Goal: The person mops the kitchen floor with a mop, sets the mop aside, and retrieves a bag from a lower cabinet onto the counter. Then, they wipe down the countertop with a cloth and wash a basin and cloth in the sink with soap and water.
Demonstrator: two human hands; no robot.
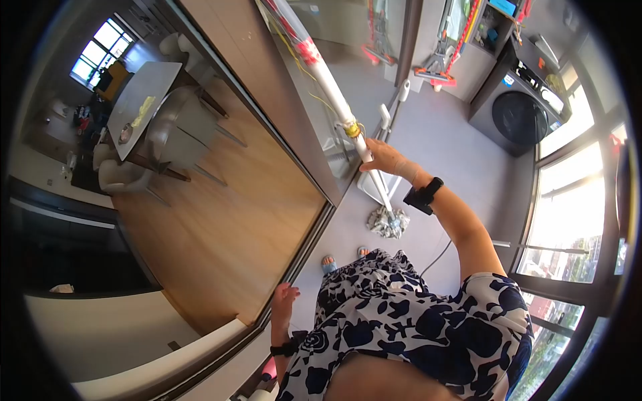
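My right hand (386,159) is closed round the white pole of a mop (334,91). The pole has red and yellow wrappings on its upper part and slants up to the left, close to a glass door panel (354,67). At its lower end, the grey and white strands of the mop head (388,223) rest on the grey floor, just ahead of my feet. My left hand (285,294) is low by the sliding door frame, fingers loosely bent and apart, with nothing seen in it.
A dark front-loading washing machine (518,113) stands at the back right, beside windows (568,207). Orange-headed cleaning tools (435,73) lean at the back wall. A door track (311,240) separates the grey floor from a wooden floor (221,214) with a dining table (144,100) and chairs.
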